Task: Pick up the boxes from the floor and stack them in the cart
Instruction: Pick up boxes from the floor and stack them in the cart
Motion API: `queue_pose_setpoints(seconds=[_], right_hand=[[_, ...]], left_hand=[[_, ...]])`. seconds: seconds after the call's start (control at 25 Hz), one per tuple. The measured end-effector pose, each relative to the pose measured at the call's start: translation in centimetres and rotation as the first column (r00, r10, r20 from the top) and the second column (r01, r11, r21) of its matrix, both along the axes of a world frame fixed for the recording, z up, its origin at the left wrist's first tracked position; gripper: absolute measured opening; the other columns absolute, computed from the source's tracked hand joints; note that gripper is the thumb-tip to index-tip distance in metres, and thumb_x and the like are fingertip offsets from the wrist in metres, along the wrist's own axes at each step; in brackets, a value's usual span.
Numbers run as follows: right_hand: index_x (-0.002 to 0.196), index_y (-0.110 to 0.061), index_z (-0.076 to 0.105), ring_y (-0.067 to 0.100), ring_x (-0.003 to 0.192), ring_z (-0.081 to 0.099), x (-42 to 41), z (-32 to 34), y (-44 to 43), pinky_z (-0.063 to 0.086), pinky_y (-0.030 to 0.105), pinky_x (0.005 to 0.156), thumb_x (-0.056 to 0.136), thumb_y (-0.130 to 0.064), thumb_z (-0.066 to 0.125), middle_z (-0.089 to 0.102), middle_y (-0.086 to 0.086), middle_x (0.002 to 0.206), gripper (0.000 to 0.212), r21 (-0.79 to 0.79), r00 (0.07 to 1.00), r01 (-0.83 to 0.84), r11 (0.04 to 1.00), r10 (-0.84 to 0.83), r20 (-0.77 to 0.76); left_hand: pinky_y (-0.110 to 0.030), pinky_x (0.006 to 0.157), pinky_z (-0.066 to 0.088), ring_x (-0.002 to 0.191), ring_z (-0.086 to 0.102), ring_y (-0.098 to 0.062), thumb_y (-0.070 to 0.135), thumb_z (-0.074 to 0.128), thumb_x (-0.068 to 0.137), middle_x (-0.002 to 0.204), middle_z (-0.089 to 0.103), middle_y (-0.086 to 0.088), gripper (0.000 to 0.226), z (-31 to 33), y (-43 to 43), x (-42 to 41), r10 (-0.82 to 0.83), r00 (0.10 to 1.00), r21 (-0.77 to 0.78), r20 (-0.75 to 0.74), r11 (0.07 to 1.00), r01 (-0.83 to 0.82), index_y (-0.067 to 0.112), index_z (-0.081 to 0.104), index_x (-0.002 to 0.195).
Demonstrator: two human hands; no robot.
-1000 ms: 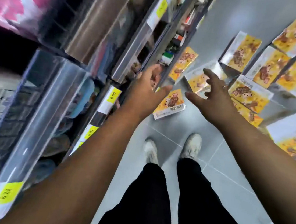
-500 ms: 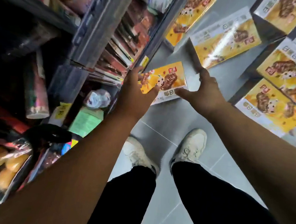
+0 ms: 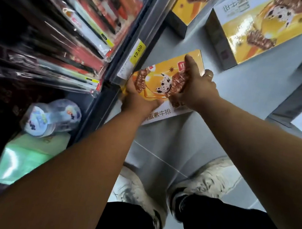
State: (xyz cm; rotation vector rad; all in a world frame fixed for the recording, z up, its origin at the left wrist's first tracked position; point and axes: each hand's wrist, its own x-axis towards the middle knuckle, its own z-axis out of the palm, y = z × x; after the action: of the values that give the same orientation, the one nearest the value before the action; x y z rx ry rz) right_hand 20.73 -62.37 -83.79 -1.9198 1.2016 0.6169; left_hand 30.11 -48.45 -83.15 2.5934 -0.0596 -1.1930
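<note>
Closing from an open reach, the left hand [image 3: 138, 99] and right hand [image 3: 195, 88] gripped the flat yellow cardboard box [image 3: 163, 72] by its ends. It lay on the grey floor [image 3: 181, 141] beside the metal shelf [image 3: 138, 29], apparently ready for lifting.

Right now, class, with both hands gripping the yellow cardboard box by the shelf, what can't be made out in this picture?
Head view only:
- Cart: outside the frame.
- Left hand: fingertips hidden under the yellow cardboard box.
- Right hand: palm faces away, against the box.
- Large yellow box beyond: cut off by the top edge.
- Red shelf packets: blurred, print unreadable.
</note>
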Motion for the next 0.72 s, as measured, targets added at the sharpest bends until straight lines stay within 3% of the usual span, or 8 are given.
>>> queue_pose_setpoints(seconds=[0.12, 0.24, 0.48, 0.72], right_hand=[[0.145, -0.055, -0.005, 0.047, 0.119, 0.047, -0.5, -0.3, 0.4, 0.044, 0.046, 0.095, 0.063, -0.056, 0.081, 0.027, 0.022, 0.144, 0.119, -0.049, 1.0, 0.001, 0.999, -0.002, -0.005], [0.144, -0.055, -0.01, 0.046, 0.111, 0.053, -2.4, 2.3, 0.4, 0.045, 0.045, 0.094, 0.061, -0.055, 0.083, 0.03, 0.022, 0.139, 0.125, -0.059, 0.998, 0.057, 0.997, -0.059, -0.036], [0.146, -0.051, -0.008, 0.047, 0.102, 0.057, -8.1, 12.5, 1.8, 0.048, 0.048, 0.092, 0.067, -0.054, 0.077, 0.033, 0.022, 0.132, 0.116, -0.061, 0.983, 0.145, 0.988, -0.151, -0.102], [0.148, -0.049, -0.008, 0.047, 0.101, 0.058, -9.8, 23.1, 1.9, 0.049, 0.046, 0.089, 0.069, -0.051, 0.079, 0.034, 0.024, 0.131, 0.117, -0.116, 0.981, 0.188, 0.975, -0.192, -0.018]], left_hand=[[-0.05, 0.105, 0.038, 0.126, 0.04, -0.042, 0.043, 0.086, 0.064, 0.147, 0.02, -0.02, 0.123, -0.5, -0.4, 0.5, -0.029, 1.0, 0.028, 0.0, 0.999, 0.029, 0.043, -0.003, 0.149], [-0.05, 0.104, 0.04, 0.121, 0.045, -0.043, 0.045, 0.086, 0.063, 0.147, 0.017, -0.022, 0.124, 1.9, -0.4, -0.2, -0.165, 0.986, 0.024, 0.018, 0.986, 0.164, 0.049, -0.005, 0.146], [-0.044, 0.104, 0.037, 0.12, 0.043, -0.042, 0.036, 0.083, 0.07, 0.14, 0.022, -0.018, 0.116, 11.1, 0.5, -3.7, -0.263, 0.962, 0.006, -0.077, 0.964, 0.264, 0.048, -0.003, 0.148], [-0.046, 0.103, 0.041, 0.117, 0.043, -0.04, 0.038, 0.085, 0.066, 0.136, 0.024, -0.017, 0.117, 21.2, 0.7, -4.4, -0.342, 0.938, -0.06, 0.053, 0.937, 0.345, 0.049, 0.001, 0.148]])
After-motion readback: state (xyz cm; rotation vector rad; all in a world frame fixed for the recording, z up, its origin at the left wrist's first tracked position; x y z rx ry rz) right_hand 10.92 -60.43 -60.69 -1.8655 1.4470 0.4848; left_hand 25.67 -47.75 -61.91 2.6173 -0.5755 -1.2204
